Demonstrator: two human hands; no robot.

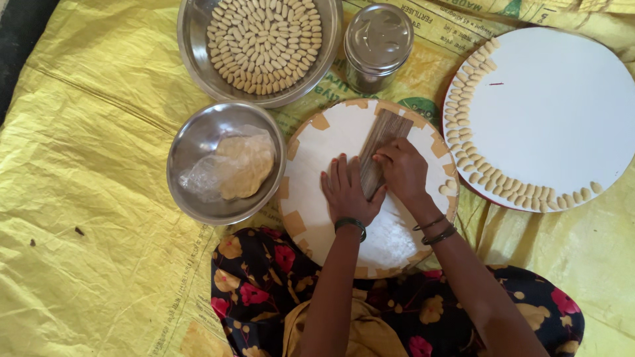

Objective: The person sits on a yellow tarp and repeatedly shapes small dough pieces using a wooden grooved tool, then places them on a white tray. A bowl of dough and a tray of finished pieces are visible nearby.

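— Where did the printed packaging lie, taking the round white board [317, 218] as the mark?

— Under everything. A yellow woven sack sheet [99, 165] covered the floor, with green and dark printing showing just above the board, beside a lidded steel tin [377, 46]. A green round emblem peeked out at the board's upper right edge.

— And the ridged wooden strip [382, 135]?

— It lay on the board's upper middle, its long axis running from upper right down to lower left, lower end under the hands.

— The hands?

— The left hand [345, 192] lay flat on the board, fingers pressed together, just left of the strip. The right hand [402, 168] rested on the strip's lower part, fingers curled down onto it; what they pinched, I couldn't tell.

— What else was around?

— Left of the board, a steel bowl [198, 142] held dough in clear plastic [239, 165]. Above it, a wider steel bowl [198, 56] was packed with small shaped pieces [264, 43]. Right of it, a second white board [555, 112] carried more pieces along its left and lower rim.
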